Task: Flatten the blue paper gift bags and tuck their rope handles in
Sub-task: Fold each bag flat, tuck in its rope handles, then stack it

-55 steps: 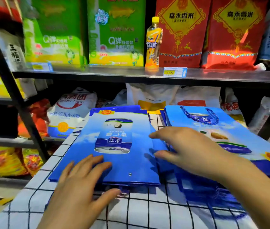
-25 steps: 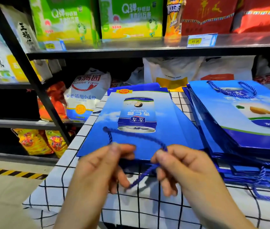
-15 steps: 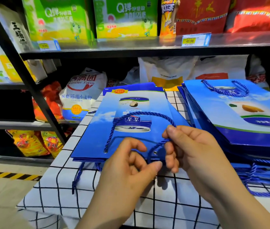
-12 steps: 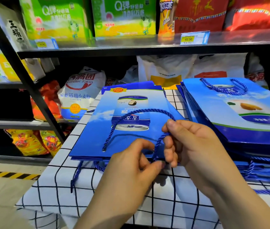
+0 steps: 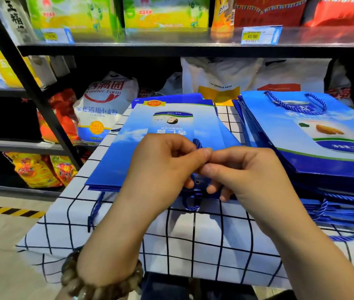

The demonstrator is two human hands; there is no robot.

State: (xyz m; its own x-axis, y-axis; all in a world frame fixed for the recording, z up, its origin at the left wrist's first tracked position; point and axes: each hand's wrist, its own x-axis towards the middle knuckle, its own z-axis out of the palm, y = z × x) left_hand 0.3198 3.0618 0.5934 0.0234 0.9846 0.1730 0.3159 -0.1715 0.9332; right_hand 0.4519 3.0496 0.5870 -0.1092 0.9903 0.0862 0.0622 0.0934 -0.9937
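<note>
The rope (image 5: 197,144) that lay looped across the bag (image 5: 150,131) half a second ago is now bunched small between the left hand (image 5: 163,167) and right hand (image 5: 245,176). Both grips are clamped on it at the bag's near edge (tucking looks close). The bag lies flat, middle of the worktop (image 5: 193,245); nothing shows inside it. A stack (image 5: 312,135) sits right.

Left hand (image 5: 163,167): bare; I log a bracelet (image 5: 89,286) of round brown beads at its wrist.
Right hand (image 5: 245,172): bare, forearm uncovered up to the frame edge.
</note>
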